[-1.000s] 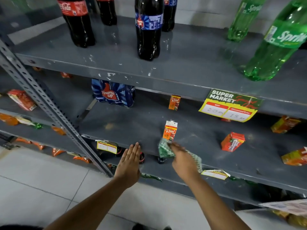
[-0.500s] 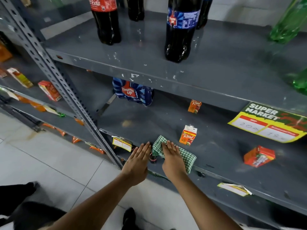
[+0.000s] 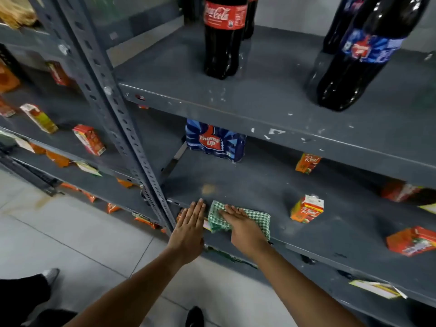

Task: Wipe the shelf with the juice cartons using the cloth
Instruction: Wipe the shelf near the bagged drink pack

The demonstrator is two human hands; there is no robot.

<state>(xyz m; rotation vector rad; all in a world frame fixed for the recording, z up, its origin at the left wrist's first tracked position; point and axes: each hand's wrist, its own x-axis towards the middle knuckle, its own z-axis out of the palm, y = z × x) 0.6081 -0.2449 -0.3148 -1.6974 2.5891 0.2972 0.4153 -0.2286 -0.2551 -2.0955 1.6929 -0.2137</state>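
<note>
We have both hands down at the near left corner of the grey metal shelf (image 3: 271,192) that carries the juice cartons. Our right hand (image 3: 243,228) lies flat, fingers straight and together, pressing the green-and-white checked cloth (image 3: 256,217) onto the shelf surface close to its front edge; the cloth is bunched into one wad that shows on both sides of the hand. Our left hand (image 3: 190,228) is open and flat too, fingers together, its tips on the shelf's front edge just left of the cloth, holding nothing. On this shelf we count four orange juice cartons in clear view: one upright carton (image 3: 306,208) near the cloth's right, a second upright carton (image 3: 307,163) farther back, one lying carton (image 3: 411,240) at the right edge, and a blurred one (image 3: 398,192) in the shadow at far right. One blue Thums Up pack (image 3: 215,142) stands at the back left. A brownish smudge (image 3: 207,189) marks the surface just beyond our left fingertips. On the shelf above stand one Coca-Cola bottle (image 3: 224,36) and one dark bottle with a blue label (image 3: 361,53), with more dark bottles behind them that we cannot count. Left of the slotted upright post (image 3: 122,119), a neighbouring rack holds three more cartons that we can make out.
</note>
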